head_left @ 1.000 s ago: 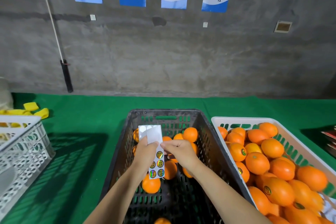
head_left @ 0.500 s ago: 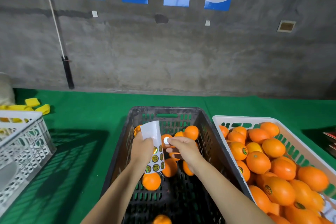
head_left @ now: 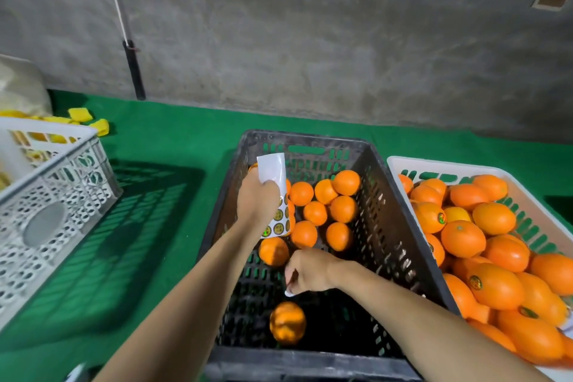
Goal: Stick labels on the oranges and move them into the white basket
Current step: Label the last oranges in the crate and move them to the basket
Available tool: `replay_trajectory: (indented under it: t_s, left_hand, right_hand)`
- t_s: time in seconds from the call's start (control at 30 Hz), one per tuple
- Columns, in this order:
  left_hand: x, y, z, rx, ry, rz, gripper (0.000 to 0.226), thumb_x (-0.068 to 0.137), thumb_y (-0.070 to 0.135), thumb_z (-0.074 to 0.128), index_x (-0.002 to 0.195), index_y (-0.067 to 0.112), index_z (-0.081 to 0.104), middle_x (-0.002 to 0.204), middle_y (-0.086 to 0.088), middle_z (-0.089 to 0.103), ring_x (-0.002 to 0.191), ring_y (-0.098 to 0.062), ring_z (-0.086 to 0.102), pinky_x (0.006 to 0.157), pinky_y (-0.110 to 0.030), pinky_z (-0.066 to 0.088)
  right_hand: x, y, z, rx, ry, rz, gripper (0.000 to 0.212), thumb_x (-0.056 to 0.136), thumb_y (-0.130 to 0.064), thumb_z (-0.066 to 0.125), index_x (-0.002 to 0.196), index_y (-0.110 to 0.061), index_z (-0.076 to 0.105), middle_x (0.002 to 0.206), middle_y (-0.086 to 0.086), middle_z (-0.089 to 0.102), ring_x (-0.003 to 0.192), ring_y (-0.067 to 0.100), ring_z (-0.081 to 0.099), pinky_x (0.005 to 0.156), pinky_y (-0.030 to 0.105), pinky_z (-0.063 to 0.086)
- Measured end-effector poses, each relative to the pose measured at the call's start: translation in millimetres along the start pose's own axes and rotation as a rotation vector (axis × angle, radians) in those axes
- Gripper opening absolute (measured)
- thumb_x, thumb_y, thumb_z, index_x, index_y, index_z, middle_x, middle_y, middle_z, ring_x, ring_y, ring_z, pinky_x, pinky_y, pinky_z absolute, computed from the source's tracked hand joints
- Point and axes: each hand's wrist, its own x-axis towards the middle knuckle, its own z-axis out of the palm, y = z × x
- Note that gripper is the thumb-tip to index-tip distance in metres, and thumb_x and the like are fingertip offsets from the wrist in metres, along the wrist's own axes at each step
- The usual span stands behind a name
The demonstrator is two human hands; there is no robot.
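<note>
Lying nearest in the black crate (head_left: 387, 226) is a lone orange (head_left: 287, 322), blurred, on the crate floor. Just above it the right hand (head_left: 307, 270) is hanging with fingers curled down, pinching a small white label (head_left: 289, 293) at its fingertips, apart from the fruit. Farther in, the left hand (head_left: 257, 201) is gripping the sticker sheet (head_left: 274, 192) upright, round labels showing below its fingers. Behind both hands a cluster of oranges (head_left: 325, 205) is sitting at the crate's far end. To the right, the white basket (head_left: 434, 164) is holding a heap of labelled oranges (head_left: 483, 257). At left a grey crate (head_left: 55, 195) is standing on the green cloth (head_left: 161, 195).
</note>
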Motion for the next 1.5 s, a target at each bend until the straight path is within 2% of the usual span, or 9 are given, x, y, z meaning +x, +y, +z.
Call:
replay_trajectory:
  t_s: [0.17,0.37,0.53,0.67,0.83,1.07,1.17,1.3,1.5]
  left_hand:
    - [3.7,-0.5,2.5,0.049,-0.007,0.007,0.012,0.09,0.006,0.04,0.09,0.008,0.052,0.069,-0.007,0.05,0.054,-0.018,0.044,0.052,-0.027,0.034]
    - [7.6,-3.1,5.6,0.083,0.0,0.019,0.021,0.095,0.01,0.04,0.11,0.006,0.055,0.081,-0.007,0.057,0.058,-0.014,0.05,0.048,-0.023,0.033]
    - [8.5,-4.2,6.5,0.105,0.0,0.022,0.025,0.095,0.01,0.04,0.115,0.002,0.053,0.097,-0.022,0.064,0.057,-0.013,0.048,0.048,-0.024,0.033]
    - [8.2,-5.2,6.0,0.126,-0.004,0.03,0.025,0.095,0.011,0.039,0.115,0.003,0.053,0.084,-0.015,0.058,0.058,-0.014,0.049,0.049,-0.025,0.036]
    - [7.3,-4.8,4.7,0.14,-0.004,0.029,0.024,0.096,0.012,0.039,0.114,0.007,0.054,0.089,-0.014,0.062,0.064,-0.018,0.054,0.053,-0.026,0.039]
    - [6.3,-3.6,4.0,0.139,-0.006,0.032,0.025,0.097,0.013,0.039,0.115,0.008,0.055,0.097,-0.017,0.064,0.067,-0.019,0.056,0.053,-0.027,0.039]
    - [6.4,-4.2,4.3,0.133,-0.026,0.041,0.025,0.097,0.012,0.039,0.116,0.009,0.055,0.098,-0.019,0.064,0.064,-0.018,0.053,0.052,-0.027,0.037]
    - [6.9,-3.9,5.1,0.13,-0.048,0.047,0.026,0.097,0.012,0.038,0.117,0.01,0.054,0.095,-0.018,0.062,0.068,-0.021,0.053,0.055,-0.028,0.038]
    - [7.0,-4.7,4.1,0.137,-0.064,0.07,0.029,0.097,0.012,0.038,0.12,0.012,0.054,0.099,-0.02,0.063,0.072,-0.025,0.053,0.056,-0.032,0.039]
  right_hand:
    - [3.5,-0.1,6.0,-0.054,-0.033,-0.003,0.016,0.087,-0.029,0.074,0.097,-0.017,0.075,0.1,0.002,0.074,0.09,0.018,0.066,0.075,0.03,0.051]
    - [7.9,-1.7,15.2,-0.033,-0.133,-0.014,0.012,0.088,-0.025,0.073,0.095,-0.015,0.074,0.099,0.006,0.074,0.091,0.02,0.068,0.085,0.034,0.054]
    - [4.3,0.2,11.1,0.074,-0.167,0.018,0.023,0.088,-0.03,0.075,0.103,-0.014,0.077,0.101,0.004,0.075,0.089,0.015,0.067,0.09,0.034,0.054]
    - [-0.3,-1.4,7.1,0.145,-0.244,0.1,0.031,0.086,-0.039,0.075,0.108,-0.017,0.076,0.099,-0.001,0.075,0.083,0.009,0.065,0.082,0.029,0.053]
    - [-5.0,-6.3,7.2,0.201,-0.375,0.16,0.024,0.089,-0.043,0.068,0.099,-0.023,0.078,0.089,-0.011,0.075,0.096,0.001,0.067,0.107,0.037,0.045]
    - [1.1,2.2,12.9,0.179,-0.329,0.162,0.022,0.082,-0.036,0.08,0.083,-0.027,0.061,0.078,-0.01,0.071,0.074,0.001,0.064,0.073,0.027,0.05]
    - [0.6,1.7,14.0,0.149,-0.335,0.176,0.029,0.08,-0.044,0.08,0.09,-0.023,0.062,0.09,-0.006,0.071,0.079,0.006,0.063,0.075,0.028,0.053]
    - [0.1,-5.1,24.7,0.157,-0.496,0.251,0.06,0.087,-0.051,0.072,0.127,-0.009,0.059,0.126,0.013,0.065,0.1,0.025,0.068,0.088,0.041,0.056]
    - [2.6,-13.5,39.2,0.245,-0.573,0.267,0.071,0.087,-0.068,0.059,0.142,-0.023,0.051,0.148,0.0,0.047,0.13,0.03,0.053,0.099,0.046,0.054]
